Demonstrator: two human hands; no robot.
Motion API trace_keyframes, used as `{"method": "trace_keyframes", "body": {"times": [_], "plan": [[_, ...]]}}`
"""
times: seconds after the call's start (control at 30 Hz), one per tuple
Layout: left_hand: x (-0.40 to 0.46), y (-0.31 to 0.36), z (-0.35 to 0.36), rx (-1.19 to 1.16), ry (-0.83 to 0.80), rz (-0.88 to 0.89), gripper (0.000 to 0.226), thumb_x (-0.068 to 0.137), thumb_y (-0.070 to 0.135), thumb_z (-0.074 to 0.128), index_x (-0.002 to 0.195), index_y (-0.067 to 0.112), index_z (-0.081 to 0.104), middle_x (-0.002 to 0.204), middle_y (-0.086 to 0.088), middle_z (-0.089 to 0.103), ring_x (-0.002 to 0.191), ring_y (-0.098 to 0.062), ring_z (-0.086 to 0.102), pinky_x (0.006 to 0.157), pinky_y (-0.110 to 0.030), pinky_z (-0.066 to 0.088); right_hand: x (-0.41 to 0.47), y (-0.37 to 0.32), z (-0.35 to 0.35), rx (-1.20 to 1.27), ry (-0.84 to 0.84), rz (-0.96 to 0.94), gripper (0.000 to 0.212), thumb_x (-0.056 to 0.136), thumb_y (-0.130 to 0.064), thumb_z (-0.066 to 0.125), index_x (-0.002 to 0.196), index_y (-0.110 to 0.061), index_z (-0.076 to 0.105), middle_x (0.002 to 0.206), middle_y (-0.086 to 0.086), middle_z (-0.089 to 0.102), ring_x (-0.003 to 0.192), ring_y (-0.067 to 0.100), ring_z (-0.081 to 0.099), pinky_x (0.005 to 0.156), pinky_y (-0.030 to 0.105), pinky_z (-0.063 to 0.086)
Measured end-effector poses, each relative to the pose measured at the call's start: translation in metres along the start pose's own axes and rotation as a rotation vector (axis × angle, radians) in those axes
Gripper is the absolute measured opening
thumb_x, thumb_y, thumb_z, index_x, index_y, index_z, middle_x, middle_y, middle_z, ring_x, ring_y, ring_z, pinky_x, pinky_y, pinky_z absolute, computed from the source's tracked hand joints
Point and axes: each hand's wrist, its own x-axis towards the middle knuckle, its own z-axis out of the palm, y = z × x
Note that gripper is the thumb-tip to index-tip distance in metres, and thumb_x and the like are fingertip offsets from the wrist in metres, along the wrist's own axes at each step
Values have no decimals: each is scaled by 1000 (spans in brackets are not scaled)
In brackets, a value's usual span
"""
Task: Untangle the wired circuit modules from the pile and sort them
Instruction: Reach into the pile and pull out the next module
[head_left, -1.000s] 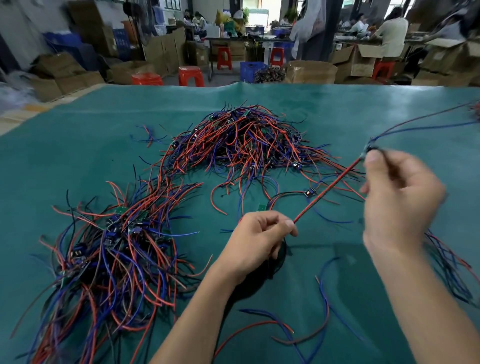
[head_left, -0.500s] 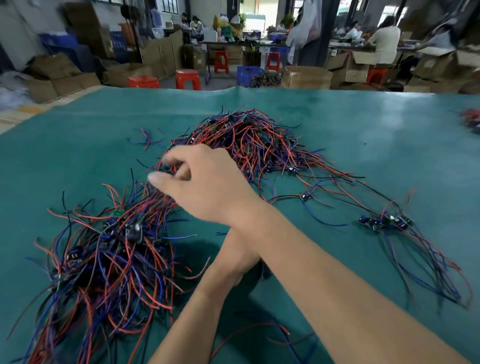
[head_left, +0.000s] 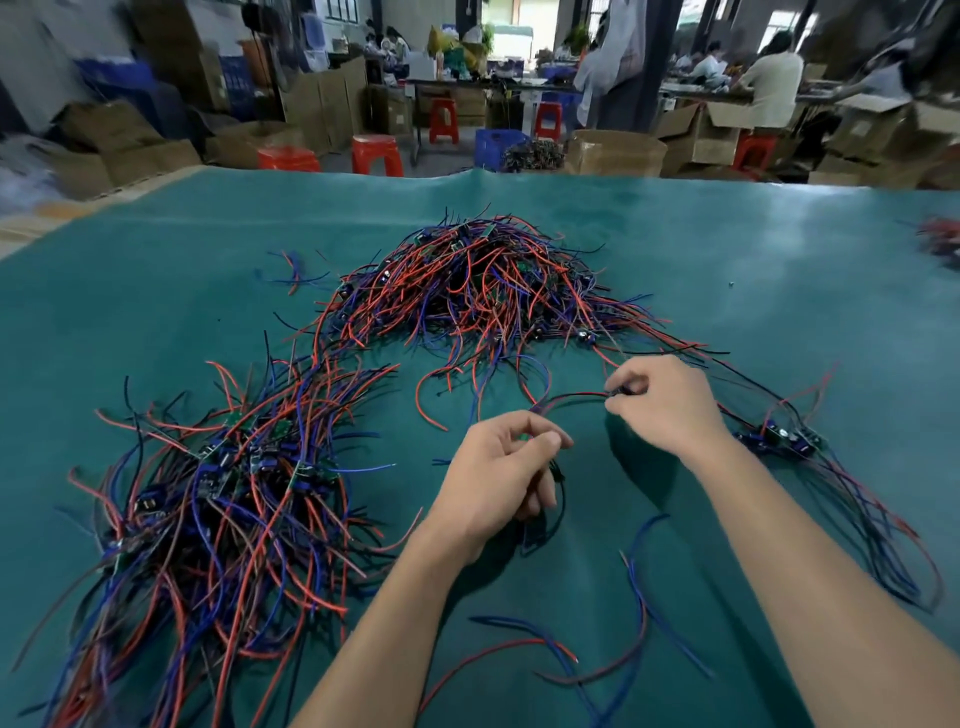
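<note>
Pinching a small module (head_left: 621, 388), the right hand (head_left: 670, 405) frees it from the pile (head_left: 483, 291) beyond; the left hand (head_left: 498, 478) grips its wires (head_left: 571, 397). Next, probably draw it clear and lay it with the sorted modules (head_left: 784, 439) just right.

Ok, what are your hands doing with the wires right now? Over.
Left hand pinching a small module. Right hand pinching a wire end. Big tangled pile just beyond, its loose wires lying beside both hands.

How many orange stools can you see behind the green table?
5, maybe more hidden. Two stools stand side by side near the table edge, two farther back by the benches, one at right among the boxes.
</note>
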Motion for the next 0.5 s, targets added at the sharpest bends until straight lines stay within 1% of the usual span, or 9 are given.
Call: {"method": "trace_keyframes", "body": {"times": [0.07, 0.13, 0.2, 0.27, 0.33, 0.4, 0.43, 0.47, 0.5], "plan": [[0, 0, -1, -28, 18, -4, 10, 101, 12, 50, 100, 7, 59, 49, -3, 58, 38, -11, 41, 39, -18, 33, 2, 6, -5, 58, 31, -2, 14, 77, -13, 81, 85, -25, 79, 75, -8, 68, 83, 20, 64, 72, 25, 39], [1, 0, -2, -65, 62, -8, 5, 101, 14, 51, 99, 12, 54, 51, -2, 58, 39, -12, 42, 39, -18, 34, -3, 10, -13, 240, 86, 9, 18, 78, -7, 81, 87, -22, 79, 79, -2, 72, 80, 17, 64, 74, 27, 44], [3, -2, -3, -98, 115, -10, 6, 102, 17, 50, 96, 15, 49, 53, -3, 58, 41, -12, 42, 40, -19, 33, -14, 10, -25, 610, 101, 16, 24, 80, 3, 77, 86, -20, 77, 80, 2, 71, 78, 16, 63, 71, 26, 51], [5, -4, -3, -116, 141, -7, 8, 102, 20, 50, 96, 16, 49, 55, -3, 59, 43, -13, 43, 42, -20, 33, -28, 7, -41, 988, 59, 16, 25, 80, 11, 72, 86, -13, 76, 79, 5, 70, 79, 20, 64, 68, 22, 56], [5, -5, -3, -127, 132, 2, 9, 102, 23, 51, 99, 15, 53, 58, -4, 60, 47, -13, 44, 42, -20, 34, -41, 1, -52, 1224, -12, -10, 22, 72, 9, 71, 81, -10, 78, 78, 5, 72, 78, 22, 67, 69, 24, 59], [4, -4, -3, -131, 105, 16, 16, 103, 26, 52, 98, 15, 62, 63, -4, 64, 49, -11, 46, 42, -19, 34, -54, -10, -49, 1252, -94, -54, 24, 63, 6, 70, 77, -11, 81, 79, 5, 73, 76, 20, 69, 70, 26, 59], [4, -4, -1, -131, 87, 22, 21, 103, 28, 52, 96, 16, 66, 67, -5, 66, 49, -10, 47, 41, -18, 33, -61, -15, -41, 1200, -113, -65, 30, 62, 12, 70, 76, -12, 81, 80, 5, 74, 75, 20, 69, 71, 26, 59], [3, -3, 0, -126, 68, 26, 25, 103, 31, 52, 93, 16, 70, 72, -6, 68, 49, -9, 48, 41, -17, 32, -66, -19, -31, 1109, -101, -70, 36, 65, 20, 68, 77, -12, 80, 82, 5, 76, 75, 20, 68, 74, 27, 58], [1, -2, 0, -116, 53, 27, 28, 102, 33, 53, 90, 15, 72, 76, -8, 70, 48, -8, 48, 41, -17, 32, -71, -23, -20, 1004, -78, -81, 38, 70, 22, 69, 80, -14, 80, 83, 4, 77, 76, 19, 68, 77, 27, 57]]}}
